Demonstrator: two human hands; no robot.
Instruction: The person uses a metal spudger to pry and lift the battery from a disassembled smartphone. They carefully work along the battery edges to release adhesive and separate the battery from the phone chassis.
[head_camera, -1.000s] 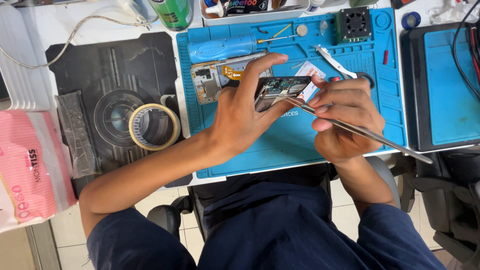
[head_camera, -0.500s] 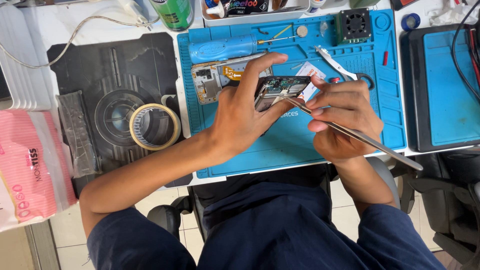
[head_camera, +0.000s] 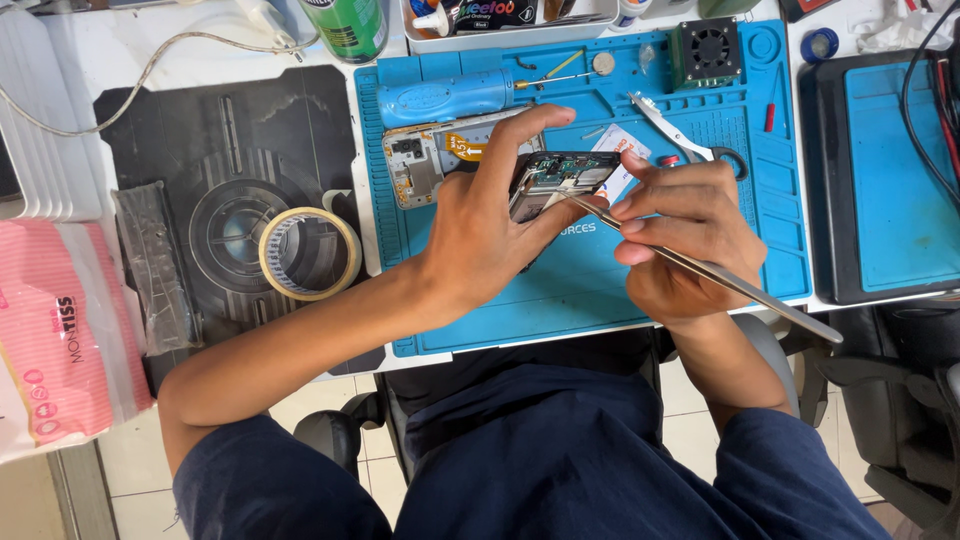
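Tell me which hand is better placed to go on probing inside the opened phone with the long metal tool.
Right. The right hand already pinches the long metal tool, its tip resting on the opened phone. The left hand is wrapped around that phone, holding it above the blue mat, so it is probably best left steadying it.

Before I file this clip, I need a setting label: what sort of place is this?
Most likely a phone or small-electronics repair bench: a blue silicone work mat with parts compartments, an opened dark phone body in the left hand, and long metal tweezers in the right hand.
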